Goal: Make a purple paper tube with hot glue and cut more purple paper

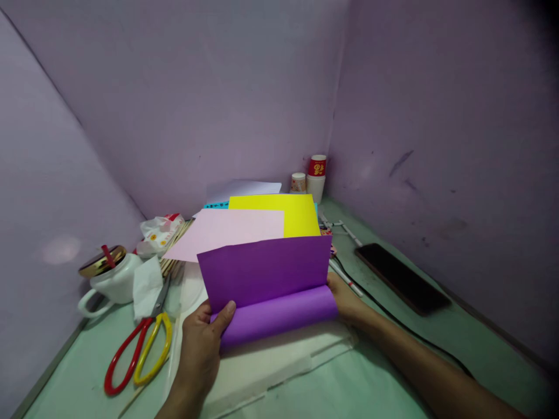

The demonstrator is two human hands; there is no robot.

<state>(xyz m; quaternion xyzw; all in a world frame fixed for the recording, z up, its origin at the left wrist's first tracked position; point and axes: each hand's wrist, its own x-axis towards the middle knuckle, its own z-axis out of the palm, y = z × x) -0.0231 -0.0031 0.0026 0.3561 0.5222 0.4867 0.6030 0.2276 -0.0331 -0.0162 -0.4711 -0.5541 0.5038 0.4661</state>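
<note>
A sheet of purple paper (271, 270) is held up between both hands, its near part curled over into a rounded fold. My left hand (203, 337) grips the left edge, with the thumb pressed on top of the paper. At the right edge, my right hand (343, 297) holds the sheet from behind; most of its fingers are hidden by the paper. Just beyond lie a pale pink sheet (236, 227) and a yellow sheet (275, 203). Under the hands is a whitish flat board or pad (279, 361) with a worn front edge.
Scissors with red and yellow handles (152, 349) lie at the left, near a white mug (116, 282) with a gold lid and a tissue pack (161, 233). At right rest a phone (399, 276) and a black cable (393, 320). Paper cups (317, 180) stand in the corner.
</note>
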